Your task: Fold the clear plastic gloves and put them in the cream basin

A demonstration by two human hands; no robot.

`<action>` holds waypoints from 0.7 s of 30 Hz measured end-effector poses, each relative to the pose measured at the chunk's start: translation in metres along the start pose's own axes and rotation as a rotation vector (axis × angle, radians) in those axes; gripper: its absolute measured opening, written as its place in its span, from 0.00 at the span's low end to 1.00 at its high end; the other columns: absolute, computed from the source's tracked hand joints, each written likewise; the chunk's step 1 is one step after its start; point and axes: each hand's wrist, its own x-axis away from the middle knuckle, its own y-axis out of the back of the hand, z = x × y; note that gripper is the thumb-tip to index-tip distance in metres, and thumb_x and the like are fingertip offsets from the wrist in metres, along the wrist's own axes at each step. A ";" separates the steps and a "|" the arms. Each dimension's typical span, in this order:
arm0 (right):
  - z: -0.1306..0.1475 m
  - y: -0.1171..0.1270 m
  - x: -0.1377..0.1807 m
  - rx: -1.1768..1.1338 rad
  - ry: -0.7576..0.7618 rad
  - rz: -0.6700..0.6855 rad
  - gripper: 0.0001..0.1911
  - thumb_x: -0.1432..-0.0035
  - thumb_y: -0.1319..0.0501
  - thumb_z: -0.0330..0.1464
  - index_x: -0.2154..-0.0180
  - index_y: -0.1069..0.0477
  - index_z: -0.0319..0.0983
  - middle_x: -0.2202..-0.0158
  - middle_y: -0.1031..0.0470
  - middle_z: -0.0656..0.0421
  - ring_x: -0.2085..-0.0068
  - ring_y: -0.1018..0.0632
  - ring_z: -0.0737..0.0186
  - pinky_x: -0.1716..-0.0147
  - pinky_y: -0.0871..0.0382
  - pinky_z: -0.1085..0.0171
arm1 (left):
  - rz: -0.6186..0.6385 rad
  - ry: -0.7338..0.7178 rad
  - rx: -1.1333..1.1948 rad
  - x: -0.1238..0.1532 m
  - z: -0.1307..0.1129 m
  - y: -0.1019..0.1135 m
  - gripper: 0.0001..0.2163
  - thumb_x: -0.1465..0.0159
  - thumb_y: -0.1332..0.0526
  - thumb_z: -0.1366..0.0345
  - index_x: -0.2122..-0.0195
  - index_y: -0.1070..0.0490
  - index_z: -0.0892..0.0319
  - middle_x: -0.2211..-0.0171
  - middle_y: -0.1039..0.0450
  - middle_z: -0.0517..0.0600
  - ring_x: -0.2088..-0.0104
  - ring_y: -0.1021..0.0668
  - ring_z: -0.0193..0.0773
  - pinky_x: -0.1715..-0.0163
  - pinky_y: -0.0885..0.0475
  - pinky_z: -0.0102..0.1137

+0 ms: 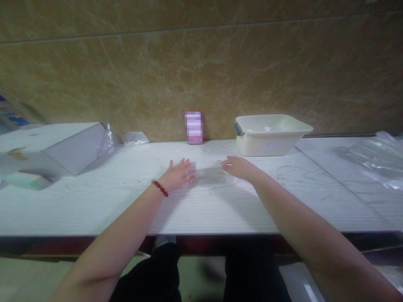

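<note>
A clear plastic bag [206,178] lies flat on the white wood-grain table in front of me, hard to make out against the surface. My left hand [179,174], with a red bead bracelet [160,188] at its wrist, is open with its fingers spread over the bag's left edge. At the bag's far right side is my right hand [238,166]. Its fingers are bent together at the plastic, and the thumb is partly hidden.
Against the tiled wall stands a phone [194,128] with a blurred screen. A cream plastic tub [264,142] sits to its right. A white box [53,147] is at the left, with a small clear packet [136,137] nearby. More clear plastic [378,157] lies far right.
</note>
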 end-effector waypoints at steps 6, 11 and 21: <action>0.005 -0.009 -0.007 -0.117 0.065 -0.271 0.10 0.52 0.45 0.37 0.72 0.29 0.39 0.57 0.31 0.57 0.56 0.31 0.62 0.56 0.40 0.66 | -0.146 -0.021 0.011 -0.005 -0.008 -0.001 0.19 0.37 0.62 0.60 0.49 0.42 0.55 0.45 0.46 0.51 0.44 0.47 0.42 0.49 0.57 0.50; 0.017 -0.018 -0.004 -0.127 0.224 -0.116 0.16 0.47 0.51 0.41 0.60 0.32 0.42 0.52 0.35 0.57 0.50 0.35 0.61 0.52 0.46 0.62 | -0.099 -0.095 0.073 -0.005 -0.018 -0.002 0.21 0.38 0.60 0.57 0.46 0.47 0.58 0.45 0.46 0.51 0.44 0.46 0.40 0.48 0.59 0.47; 0.026 -0.026 0.000 0.041 0.317 0.125 0.31 0.49 0.56 0.50 0.45 0.51 0.45 0.41 0.57 0.57 0.42 0.58 0.52 0.49 0.65 0.45 | 0.025 -0.174 0.090 -0.003 -0.029 -0.004 0.27 0.40 0.61 0.50 0.44 0.54 0.60 0.43 0.51 0.53 0.43 0.51 0.42 0.48 0.63 0.45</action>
